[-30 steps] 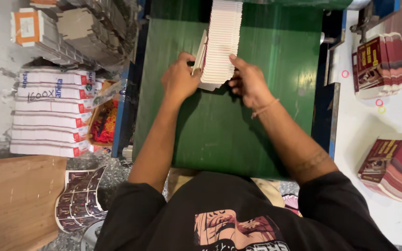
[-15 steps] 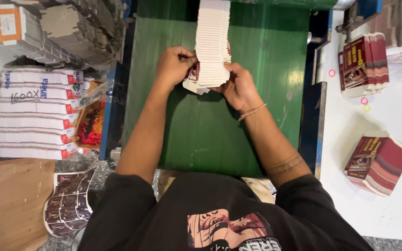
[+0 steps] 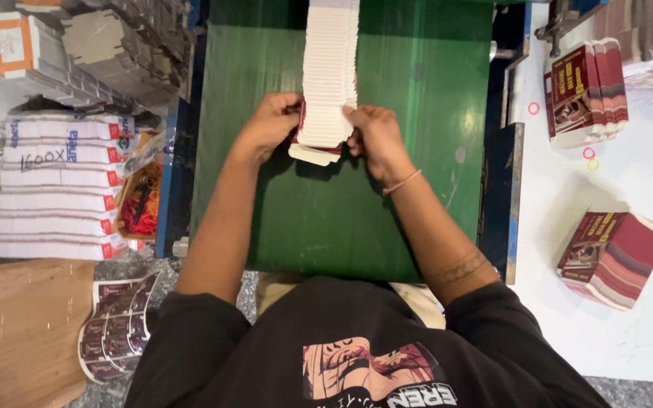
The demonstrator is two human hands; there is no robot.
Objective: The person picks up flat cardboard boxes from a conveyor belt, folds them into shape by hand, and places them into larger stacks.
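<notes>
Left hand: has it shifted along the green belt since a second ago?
Yes. The left hand has closed in rightward against the white card row on the green belt, gripping its near end.

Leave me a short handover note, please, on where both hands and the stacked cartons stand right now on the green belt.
Left hand: gripping the left side of the row of flat white cartons at its near end.
Right hand: gripping the right side of the same end.
The row runs up the middle of the green belt; the nearest cartons sit pinched between the hands.
Done: two banded red bundles lie on the white table to the right.
Left: the gripped batch is not yet lifted off, and more cartons trail behind it.
</notes>
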